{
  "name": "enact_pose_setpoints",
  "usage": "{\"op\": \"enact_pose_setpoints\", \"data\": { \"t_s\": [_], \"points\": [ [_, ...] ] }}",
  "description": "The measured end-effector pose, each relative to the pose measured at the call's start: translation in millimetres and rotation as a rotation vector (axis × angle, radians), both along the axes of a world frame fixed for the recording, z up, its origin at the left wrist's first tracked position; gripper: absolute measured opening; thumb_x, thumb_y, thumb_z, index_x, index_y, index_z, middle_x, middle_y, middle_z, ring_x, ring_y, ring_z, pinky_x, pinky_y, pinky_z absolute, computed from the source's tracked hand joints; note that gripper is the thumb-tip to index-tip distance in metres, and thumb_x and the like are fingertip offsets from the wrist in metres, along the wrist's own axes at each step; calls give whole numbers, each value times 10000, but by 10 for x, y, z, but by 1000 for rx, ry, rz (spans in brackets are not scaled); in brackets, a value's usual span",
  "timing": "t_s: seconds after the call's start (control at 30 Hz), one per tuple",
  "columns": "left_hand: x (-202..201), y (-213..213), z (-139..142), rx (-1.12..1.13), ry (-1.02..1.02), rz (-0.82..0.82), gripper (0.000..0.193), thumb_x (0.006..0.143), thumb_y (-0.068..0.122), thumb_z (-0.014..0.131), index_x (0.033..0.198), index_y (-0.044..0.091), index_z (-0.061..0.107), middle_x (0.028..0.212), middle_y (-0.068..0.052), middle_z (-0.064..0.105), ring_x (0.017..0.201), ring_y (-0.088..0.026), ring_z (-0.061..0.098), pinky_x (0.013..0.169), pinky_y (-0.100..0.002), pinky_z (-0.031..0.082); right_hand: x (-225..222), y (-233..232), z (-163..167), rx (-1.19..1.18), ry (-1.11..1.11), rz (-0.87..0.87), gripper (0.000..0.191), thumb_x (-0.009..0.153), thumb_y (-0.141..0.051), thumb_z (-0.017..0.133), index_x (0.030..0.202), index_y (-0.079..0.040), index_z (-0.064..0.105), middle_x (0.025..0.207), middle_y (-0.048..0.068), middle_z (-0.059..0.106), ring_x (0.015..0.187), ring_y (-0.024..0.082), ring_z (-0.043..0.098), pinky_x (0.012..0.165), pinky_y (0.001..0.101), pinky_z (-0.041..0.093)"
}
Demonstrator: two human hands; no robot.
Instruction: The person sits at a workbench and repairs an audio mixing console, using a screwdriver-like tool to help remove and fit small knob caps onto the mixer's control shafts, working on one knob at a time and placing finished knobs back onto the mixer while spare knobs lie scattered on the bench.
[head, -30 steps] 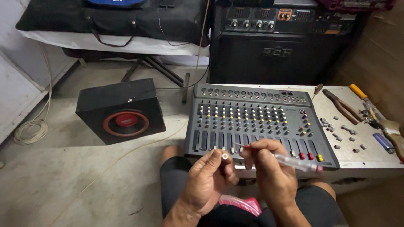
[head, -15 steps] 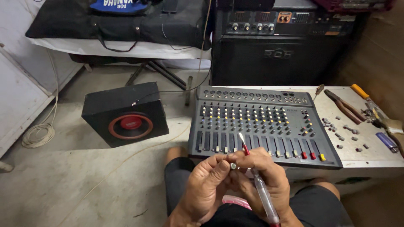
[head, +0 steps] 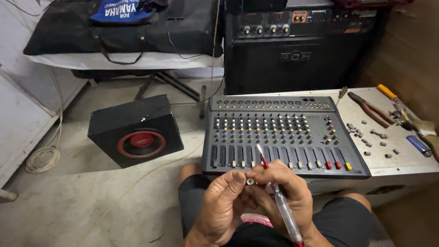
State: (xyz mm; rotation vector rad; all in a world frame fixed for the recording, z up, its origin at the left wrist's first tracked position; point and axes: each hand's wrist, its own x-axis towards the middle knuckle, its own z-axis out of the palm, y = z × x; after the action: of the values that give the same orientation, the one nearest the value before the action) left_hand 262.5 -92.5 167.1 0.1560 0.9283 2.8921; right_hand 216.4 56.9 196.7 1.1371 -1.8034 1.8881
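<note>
A small silvery metal part point(head: 250, 181) is sitting pinched between the thumb and fingertips of the left hand point(head: 222, 206), low in the middle of the view, just in front of the near edge of the audio mixer point(head: 279, 132). The right hand point(head: 286, 194) is pressing against the left from the other side, its fingers curling around a screwdriver point(head: 280, 201) with a clear handle and a red collar; the shaft is pointing up and away, its tip lying over the mixer's fader row. Both hands are hovering above the person's lap, over dark shorts point(head: 338, 219).

The mixer is resting on a pale worktable point(head: 388, 167) whose front edge is running just beyond the knuckles. To the right on the table, pliers point(head: 368, 109), a blue lighter point(head: 418, 145) and scattered small grey caps point(head: 370, 137) are lying well apart from the hands. To the left, a black speaker box point(head: 135, 130) is standing on bare concrete floor point(head: 82, 206), leaving open room on that side.
</note>
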Motion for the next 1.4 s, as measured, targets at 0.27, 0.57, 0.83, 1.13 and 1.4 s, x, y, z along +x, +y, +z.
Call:
{"op": "enact_pose_setpoints", "data": {
  "t_s": [0.27,0.57,0.83,1.13,1.4],
  "points": [
    [34,16,120,84,8,-26,319,1081,244,537,1205,-13,679,975,-59,711,863,-143,673,844,-334,565,20,-15,-46,-85,-62,67,363,800,159,779,1086,-24,649,1046,107,669,937,165,666,806,294,566],
    [48,22,147,212,-78,-113,323,1022,259,537,1194,19,669,913,-45,691,865,-160,672,863,-370,558,24,-24,23,-20,-53,39,329,819,112,790,1105,-14,686,1012,122,686,888,164,669,775,278,553],
    [6,-7,98,185,-72,0,253,1031,274,588,1007,32,661,811,-30,605,769,-148,561,760,-314,490,10,134,71,-40,81,-40,276,1055,-166,555,1167,45,693,963,122,697,812,170,627,768,288,502],
    [19,-24,123,135,9,68,272,1041,275,574,983,18,642,780,-45,585,747,-150,542,744,-326,474,52,154,81,-89,5,73,87,956,-22,592,999,45,628,856,133,672,746,197,634,703,312,532],
    [-12,2,61,6,40,147,258,1045,254,586,964,16,642,769,-47,593,745,-151,559,745,-324,482,45,134,224,59,94,13,155,813,60,621,961,16,638,818,105,673,681,153,610,637,278,486]
  ]
}}
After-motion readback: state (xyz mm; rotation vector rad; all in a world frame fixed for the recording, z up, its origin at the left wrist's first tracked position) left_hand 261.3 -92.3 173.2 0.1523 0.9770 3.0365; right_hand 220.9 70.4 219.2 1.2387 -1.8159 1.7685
